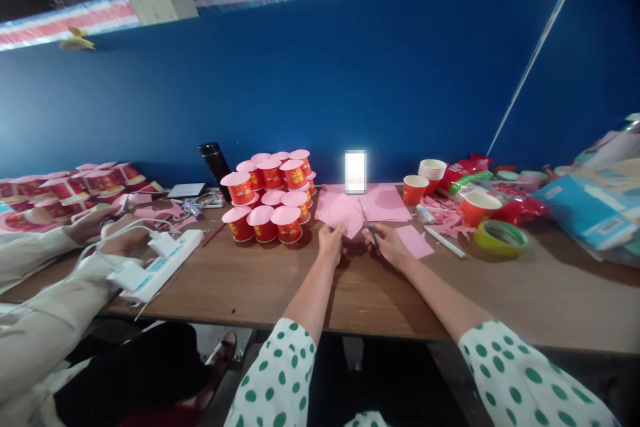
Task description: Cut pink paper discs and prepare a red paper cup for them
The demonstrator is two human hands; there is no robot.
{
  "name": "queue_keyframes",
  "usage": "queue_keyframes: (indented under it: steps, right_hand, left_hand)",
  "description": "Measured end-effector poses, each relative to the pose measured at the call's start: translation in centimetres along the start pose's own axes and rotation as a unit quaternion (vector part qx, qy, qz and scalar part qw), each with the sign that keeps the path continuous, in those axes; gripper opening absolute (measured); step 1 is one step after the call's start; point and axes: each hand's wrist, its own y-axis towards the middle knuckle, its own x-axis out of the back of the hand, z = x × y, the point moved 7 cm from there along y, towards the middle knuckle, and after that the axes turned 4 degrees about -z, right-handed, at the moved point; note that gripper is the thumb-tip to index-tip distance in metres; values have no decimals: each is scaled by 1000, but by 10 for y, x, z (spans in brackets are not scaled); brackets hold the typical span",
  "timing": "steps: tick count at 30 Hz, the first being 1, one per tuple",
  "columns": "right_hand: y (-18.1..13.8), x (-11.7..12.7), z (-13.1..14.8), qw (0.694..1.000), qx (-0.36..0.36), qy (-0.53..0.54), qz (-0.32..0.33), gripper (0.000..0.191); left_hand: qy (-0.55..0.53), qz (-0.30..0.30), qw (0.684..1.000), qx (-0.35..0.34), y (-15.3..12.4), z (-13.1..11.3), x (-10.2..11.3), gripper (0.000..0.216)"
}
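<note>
Pinched between the fingers of my left hand is a piece of pink paper, partly cut to a rounded outline. My right hand grips a pair of scissors, whose blades point away from me along the right edge of that paper. Larger pink sheets lie flat behind both hands. Beside my right hand rests a small pink paper square. To the left of my left hand, red paper cups stand stacked in two tiers, topped with pink paper discs.
A co-worker's sleeved arms are at the left, by a white power strip and more cups. A black bottle leans near the wall. Rightward lie pink scraps, a white pen, green tape and a cup.
</note>
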Motion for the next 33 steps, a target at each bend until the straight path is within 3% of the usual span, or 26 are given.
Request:
queue_keyframes:
  steps: [33]
  right_hand:
    - [0, 1, 1, 999, 20, -39, -5, 41]
  left_hand:
    - [-16, -14, 1000, -3, 4, 3, 3, 39]
